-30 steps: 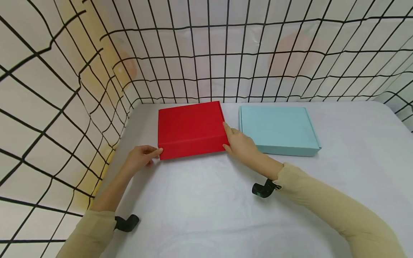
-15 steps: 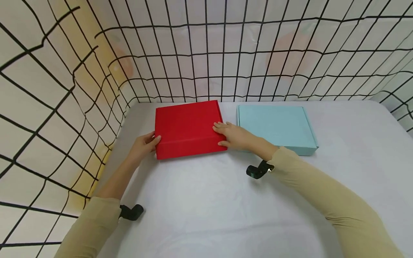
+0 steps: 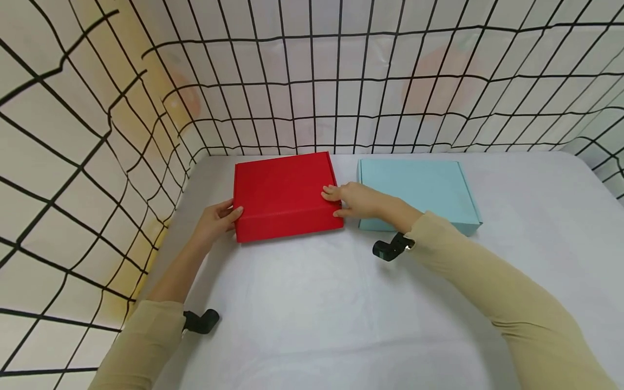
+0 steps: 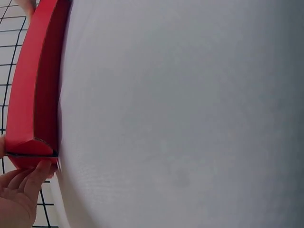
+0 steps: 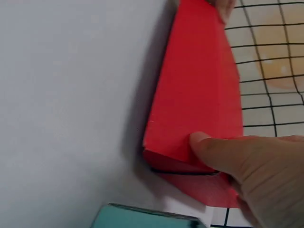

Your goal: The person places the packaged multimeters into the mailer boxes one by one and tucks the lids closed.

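A closed red cardboard box [image 3: 285, 189] lies at the back left of the white table, turned slightly askew. My left hand [image 3: 215, 223] holds its left end, thumb on the front corner and fingers along the side; the left wrist view shows those fingers [image 4: 26, 183] flat against the end. At the opposite end, my right hand [image 3: 358, 201] grips the front right corner. Its thumb [image 5: 204, 142] presses the front face in the right wrist view, with the other fingers partly hidden behind it. Beside the red box sits a closed light blue box [image 3: 419, 189], partly covered by my right forearm.
A black wire grid [image 3: 312, 84] rises along the back edge of the table, and another grid [image 3: 73, 168] runs down the left side near my left arm. White cloth [image 3: 302, 303] covers the table. Each wrist wears a small black camera.
My left hand has slid up the box's left side. The right hand has shifted its fingers onto the top, then slightly back. The boxes keep about the same place.
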Demonstrator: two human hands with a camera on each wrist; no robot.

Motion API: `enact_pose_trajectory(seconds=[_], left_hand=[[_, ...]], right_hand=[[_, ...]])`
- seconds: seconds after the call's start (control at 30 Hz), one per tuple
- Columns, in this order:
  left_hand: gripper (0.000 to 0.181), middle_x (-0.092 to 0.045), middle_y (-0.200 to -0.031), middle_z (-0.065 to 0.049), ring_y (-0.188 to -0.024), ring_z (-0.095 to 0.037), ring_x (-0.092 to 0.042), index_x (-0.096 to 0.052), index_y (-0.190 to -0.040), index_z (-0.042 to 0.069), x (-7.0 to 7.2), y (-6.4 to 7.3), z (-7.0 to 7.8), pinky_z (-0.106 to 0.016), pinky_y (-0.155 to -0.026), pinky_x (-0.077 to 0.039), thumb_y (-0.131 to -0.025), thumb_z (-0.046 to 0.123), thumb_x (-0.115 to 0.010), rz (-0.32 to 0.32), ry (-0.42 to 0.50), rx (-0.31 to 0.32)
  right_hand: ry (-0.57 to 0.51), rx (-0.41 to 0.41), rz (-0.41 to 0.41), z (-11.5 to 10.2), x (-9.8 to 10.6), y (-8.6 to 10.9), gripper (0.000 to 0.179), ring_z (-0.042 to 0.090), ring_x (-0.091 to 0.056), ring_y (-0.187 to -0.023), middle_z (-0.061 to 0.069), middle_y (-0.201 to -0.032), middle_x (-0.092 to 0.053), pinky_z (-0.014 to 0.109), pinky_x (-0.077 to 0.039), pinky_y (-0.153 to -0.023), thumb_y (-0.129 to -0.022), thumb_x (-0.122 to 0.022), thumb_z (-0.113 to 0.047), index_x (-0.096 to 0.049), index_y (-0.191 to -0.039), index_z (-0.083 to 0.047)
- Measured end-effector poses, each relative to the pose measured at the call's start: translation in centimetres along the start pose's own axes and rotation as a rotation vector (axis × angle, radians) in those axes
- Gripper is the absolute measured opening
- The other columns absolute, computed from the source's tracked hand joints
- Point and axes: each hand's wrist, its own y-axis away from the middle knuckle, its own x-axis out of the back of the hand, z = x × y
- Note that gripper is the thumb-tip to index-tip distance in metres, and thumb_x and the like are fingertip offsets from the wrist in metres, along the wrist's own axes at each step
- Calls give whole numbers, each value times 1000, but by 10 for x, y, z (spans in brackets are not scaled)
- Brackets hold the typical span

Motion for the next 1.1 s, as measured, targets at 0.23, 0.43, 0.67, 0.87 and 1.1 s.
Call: enact_pose_trajectory(seconds=[0.23,0.43,0.67,0.87,1.1], left_hand=[[64,-45,-133,-22,-98,-16,-58,-25,-142,2,0,-2,-1,-24,-83,-49,-91,29,-53,-2,-1,6],[65,-45,-133,-22,-100,-17,-59,-26,-142,1,1,-3,-3,-26,-85,-48,-90,28,-55,-7,38,7],[66,-46,-132,-23,-105,-24,-57,-26,-142,3,2,-2,-4,-30,-87,-47,-90,30,-55,5,39,15],[65,-46,-131,-23,-103,-21,-59,-26,-142,2,1,-1,-3,-30,-87,-47,-90,30,-55,1,45,14],[66,-44,-134,-23,-114,-35,-52,-24,-143,3,1,-1,-2,-34,-90,-45,-91,29,-54,3,70,25]], right_hand=[[133,9,42,-2,-4,-1,57,30,-32,-132,15,-141,-38,41,-35,-103,-85,-63,-18,-40,-135,-3],[155,11,63,-1,-10,2,54,35,-35,-130,15,-142,-36,42,-38,-100,-87,-60,-14,-40,-136,-4],[151,6,122,-1,-17,3,53,33,-35,-130,14,-143,-36,41,-38,-100,-87,-60,-13,-41,-136,-6],[134,-10,117,-1,-18,3,56,31,-34,-131,13,-143,-36,39,-39,-99,-84,-63,-11,-41,-136,-6],[198,-5,145,0,-20,-1,55,30,-39,-128,14,-139,-41,39,-42,-97,-83,-64,-11,-44,-134,-6]])
